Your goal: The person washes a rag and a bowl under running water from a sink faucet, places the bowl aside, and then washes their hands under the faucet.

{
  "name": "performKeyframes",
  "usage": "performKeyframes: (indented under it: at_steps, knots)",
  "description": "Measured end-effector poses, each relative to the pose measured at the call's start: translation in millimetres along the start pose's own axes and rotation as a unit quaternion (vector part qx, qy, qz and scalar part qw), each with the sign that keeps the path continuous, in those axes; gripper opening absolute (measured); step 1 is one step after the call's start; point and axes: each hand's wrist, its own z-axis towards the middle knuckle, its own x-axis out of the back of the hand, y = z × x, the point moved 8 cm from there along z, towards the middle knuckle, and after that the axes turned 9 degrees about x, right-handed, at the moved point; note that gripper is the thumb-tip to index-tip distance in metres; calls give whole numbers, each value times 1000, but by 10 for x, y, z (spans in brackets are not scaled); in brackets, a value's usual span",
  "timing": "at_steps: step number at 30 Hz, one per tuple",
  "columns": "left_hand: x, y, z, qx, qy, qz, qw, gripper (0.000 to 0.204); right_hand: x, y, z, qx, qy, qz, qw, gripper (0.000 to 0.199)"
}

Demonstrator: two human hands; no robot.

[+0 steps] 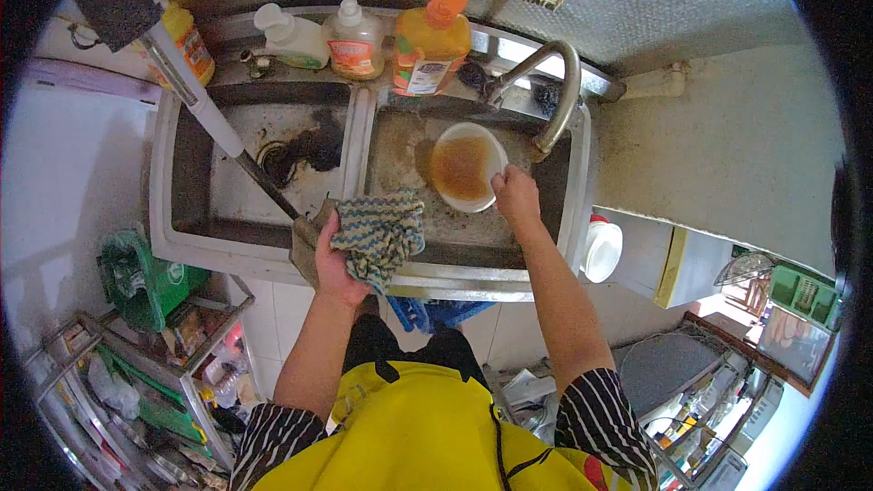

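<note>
The right hand pinches the rim of a white bowl of brown water, steadying it in the sink just below the tap; the left hand clutches a striped cloth bunched over the sink's front edge, beside the bowl.

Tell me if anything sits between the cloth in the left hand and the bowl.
Nothing visible does. The left hand holds the cloth at the sink's front rim; the bowl, gripped by the right hand, lies just beyond, with only bare sink floor between.
</note>
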Motion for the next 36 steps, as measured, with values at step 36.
performKeyframes:
  at_steps: [36]
  knots:
    - [97, -175, -110, 11, -30, -16, 999, 53, -369, 307, -184, -53, 54, 238, 968, 23]
